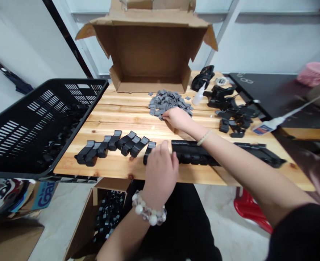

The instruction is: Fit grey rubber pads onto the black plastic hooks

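My right hand [177, 117] reaches to the near edge of a pile of small grey square pads [166, 100]. Its thumb and fingertips are pinched together on a grey pad, mostly covered by the fingers. Near the table's front edge my left hand [161, 168] lies palm down, fingers curled over a black plastic part [149, 149] whose lower end it partly hides. To the left, several similar black parts [127, 142] with grey pads on their tops stand in a loose row. Right of my left hand, a tight row of black parts [194, 154] runs under my right forearm.
An opened cardboard box [151, 50] stands behind the pile. A black crate [48, 119] with black parts is at left. A small white bottle [199, 96], loose black pieces [233, 112] and a labelled glue bottle [267, 126] are at right. Below is a box of parts [109, 210].
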Motion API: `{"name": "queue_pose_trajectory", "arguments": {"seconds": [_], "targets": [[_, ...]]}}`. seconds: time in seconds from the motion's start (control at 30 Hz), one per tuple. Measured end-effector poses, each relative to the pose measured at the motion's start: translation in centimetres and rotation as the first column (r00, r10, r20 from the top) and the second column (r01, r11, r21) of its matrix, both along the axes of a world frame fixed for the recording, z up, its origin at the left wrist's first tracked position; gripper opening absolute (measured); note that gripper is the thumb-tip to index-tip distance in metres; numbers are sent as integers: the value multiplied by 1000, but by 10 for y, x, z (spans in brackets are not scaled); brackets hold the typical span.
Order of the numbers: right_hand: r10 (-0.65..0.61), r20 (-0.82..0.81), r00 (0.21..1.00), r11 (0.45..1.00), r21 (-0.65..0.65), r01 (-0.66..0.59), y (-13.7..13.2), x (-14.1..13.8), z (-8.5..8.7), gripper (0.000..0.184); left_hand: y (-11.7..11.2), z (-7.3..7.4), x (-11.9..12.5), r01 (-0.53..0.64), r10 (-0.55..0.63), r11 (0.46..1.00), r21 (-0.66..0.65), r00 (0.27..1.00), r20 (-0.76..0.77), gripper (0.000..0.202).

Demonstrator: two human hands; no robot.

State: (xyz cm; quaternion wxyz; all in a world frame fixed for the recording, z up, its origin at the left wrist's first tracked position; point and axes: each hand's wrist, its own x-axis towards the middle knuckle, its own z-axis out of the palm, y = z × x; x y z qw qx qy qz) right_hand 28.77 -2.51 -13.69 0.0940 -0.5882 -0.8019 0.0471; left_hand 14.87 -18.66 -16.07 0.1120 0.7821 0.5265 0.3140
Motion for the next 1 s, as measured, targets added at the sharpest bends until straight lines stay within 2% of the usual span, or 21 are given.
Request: {"name": "queue_pose_trajectory", "arguments": {"seconds": [0.1,0.2,0.27,0.33,0.47,0.57,0.67,0.77,0.87,1.0], "targets": [[6,-50,999,998,56,-3,-15,7,10,29,0,-1,15,53,-61,991,-124,997,-56,38],[0,-213,977,987,157,34,-43,13,20,27,-1,2,17,53,-68,992,-114,989,-133,35],[-16,-310,951,983,171,72,-63,18,23,25,-3,6,7,49,-58,997,-53,984,-168,29],[-37,-325,945,988,129,83,-78,23,21,22,-4,8,-9,12,-11,1000,4,979,-204,25],[-65,-257,964,995,56,82,-76,33,8,21,-2,2,-37,-101,107,994,39,967,-231,28],[-71,-205,976,997,20,77,-63,33,0,25,-1,-7,-44,-126,129,992,33,976,-175,27],[-15,-229,973,1000,18,19,-60,19,1,27,-4,-14,-45,-96,98,995,20,991,-91,21],[50,-324,945,987,-127,-96,-72,0,7,22,-8,-18,-44,-67,67,997,32,998,11,22],[97,-431,897,933,-276,-233,-87,-14,13,22,-12,-19,-45,-77,64,993,94,990,129,30],[41,-646,762,906,-298,-301,-105,-20,22,28,-17,-14,-46,-96,28,969,227,957,288,41]]}}
